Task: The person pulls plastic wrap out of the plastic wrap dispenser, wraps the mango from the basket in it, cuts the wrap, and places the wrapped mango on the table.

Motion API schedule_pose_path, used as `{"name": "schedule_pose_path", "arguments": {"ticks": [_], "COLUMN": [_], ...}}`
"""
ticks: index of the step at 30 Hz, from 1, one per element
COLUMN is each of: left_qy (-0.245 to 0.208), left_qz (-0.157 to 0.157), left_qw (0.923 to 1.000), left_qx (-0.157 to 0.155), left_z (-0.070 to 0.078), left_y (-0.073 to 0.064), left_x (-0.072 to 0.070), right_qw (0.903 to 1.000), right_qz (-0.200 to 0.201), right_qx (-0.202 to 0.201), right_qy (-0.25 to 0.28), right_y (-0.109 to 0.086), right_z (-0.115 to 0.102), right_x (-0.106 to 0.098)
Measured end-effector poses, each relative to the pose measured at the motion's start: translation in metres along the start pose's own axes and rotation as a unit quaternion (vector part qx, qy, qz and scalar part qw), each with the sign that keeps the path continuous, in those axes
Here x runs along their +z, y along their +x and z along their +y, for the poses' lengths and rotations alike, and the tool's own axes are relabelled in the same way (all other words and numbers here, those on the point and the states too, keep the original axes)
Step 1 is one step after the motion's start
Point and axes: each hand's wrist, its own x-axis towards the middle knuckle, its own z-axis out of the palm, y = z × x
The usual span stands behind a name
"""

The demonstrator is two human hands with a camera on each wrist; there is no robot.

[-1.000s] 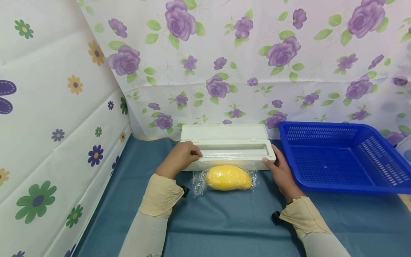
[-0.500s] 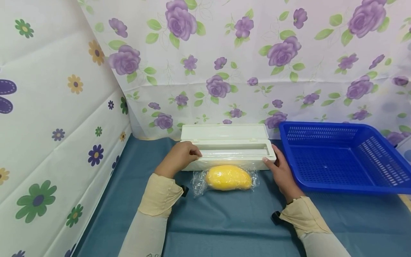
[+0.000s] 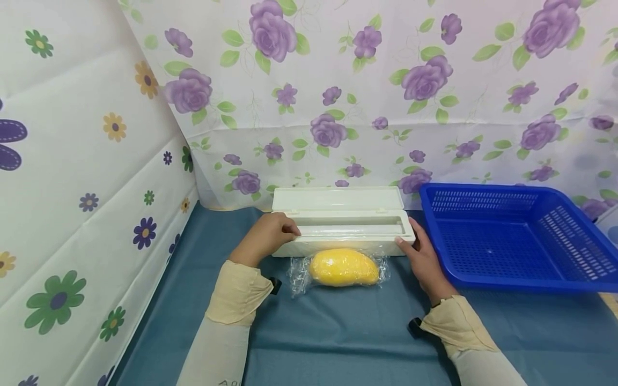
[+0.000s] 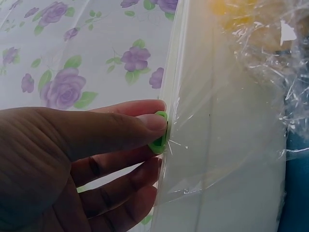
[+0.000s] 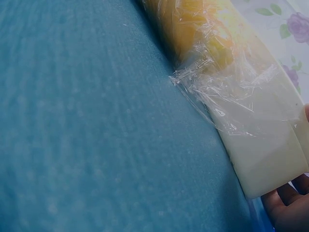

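Observation:
A white cling film dispenser point(image 3: 296, 249) stands with its lid raised, a film roll point(image 3: 354, 230) inside. My left hand point(image 3: 270, 236) is at the left part of its front edge; in the left wrist view, thumb and forefinger pinch a small green slide cutter point(image 4: 158, 143) there. The right end of the dispenser is held by my right hand point(image 3: 425, 262), thumb on the front rim and fingers round the end. Against the front lies a yellow mango-shaped fruit point(image 3: 343, 267) wrapped in clear film point(image 3: 300, 274). Film also stretches over the dispenser's front face.
A blue perforated basket point(image 3: 492, 281) stands close to the right of my right hand. Blue-green cloth point(image 3: 338, 332) covers the table. Flowered sheets point(image 3: 299, 128) hang behind and to the left.
My left hand has shifted slightly left along the dispenser's front edge. The right hand, the dispenser and the wrapped fruit have stayed in place.

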Motion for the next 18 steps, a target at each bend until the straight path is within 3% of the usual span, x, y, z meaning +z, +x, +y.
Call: {"name": "schedule_pose_path", "arguments": {"ticks": [18], "left_qy": [0.002], "left_qz": [0.002], "left_qw": [1.0], "left_qx": [-0.003], "left_z": [-0.0046], "left_y": [-0.0014], "left_x": [-0.0051], "right_qw": [1.0], "right_qz": [0.001], "right_qx": [-0.003], "right_qy": [0.003], "right_y": [-0.0001], "right_z": [-0.0013], "right_x": [0.0004]}}
